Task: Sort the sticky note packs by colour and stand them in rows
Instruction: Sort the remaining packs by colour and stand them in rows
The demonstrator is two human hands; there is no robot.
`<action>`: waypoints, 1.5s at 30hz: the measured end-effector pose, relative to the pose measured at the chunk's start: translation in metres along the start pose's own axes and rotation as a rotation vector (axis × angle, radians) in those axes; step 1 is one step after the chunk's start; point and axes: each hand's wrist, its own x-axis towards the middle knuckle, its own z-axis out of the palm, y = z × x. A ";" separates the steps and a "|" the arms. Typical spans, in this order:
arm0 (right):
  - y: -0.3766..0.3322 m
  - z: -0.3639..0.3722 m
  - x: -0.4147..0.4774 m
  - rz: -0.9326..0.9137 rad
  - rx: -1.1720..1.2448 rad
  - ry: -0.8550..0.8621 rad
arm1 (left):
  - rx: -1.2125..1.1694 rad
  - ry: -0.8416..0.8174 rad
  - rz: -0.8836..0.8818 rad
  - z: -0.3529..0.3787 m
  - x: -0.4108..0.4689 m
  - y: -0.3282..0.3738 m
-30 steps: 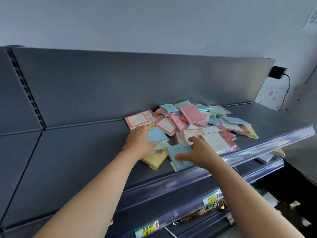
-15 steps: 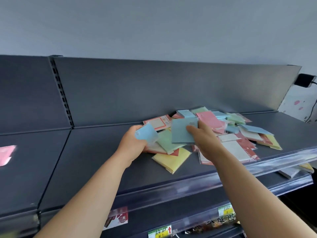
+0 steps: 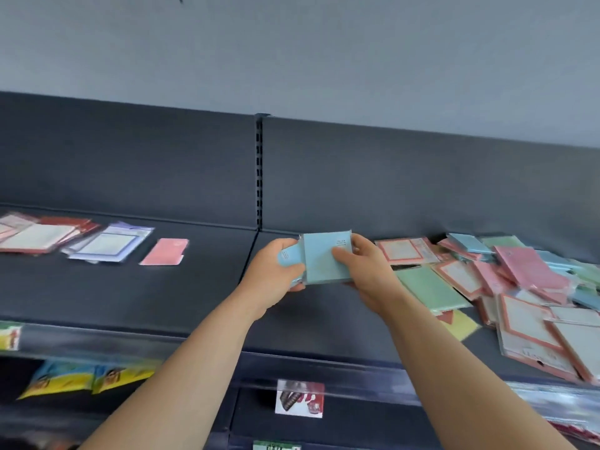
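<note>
Two overlapping light-blue square sticky note packs (image 3: 324,261) held above dark shelf (image 3: 162,287); jumbled pile of pink, green, blue packs (image 3: 519,271) at right; lone pink pack (image 3: 165,251) flat left.

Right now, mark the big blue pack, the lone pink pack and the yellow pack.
big blue pack (image 3: 319,266), head view, middle of its face.
lone pink pack (image 3: 165,252), head view, middle of its face.
yellow pack (image 3: 462,326), head view, its exposed corner.

A plain grey-blue wall (image 3: 292,53) backs dark grey metal shelving (image 3: 406,180); a slotted upright post (image 3: 258,177) splits its back panels; light seems soft.
</note>
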 end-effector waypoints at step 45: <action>-0.057 0.525 0.035 0.019 -0.069 -0.327 | -0.069 0.789 -0.080 -0.517 -0.032 -0.077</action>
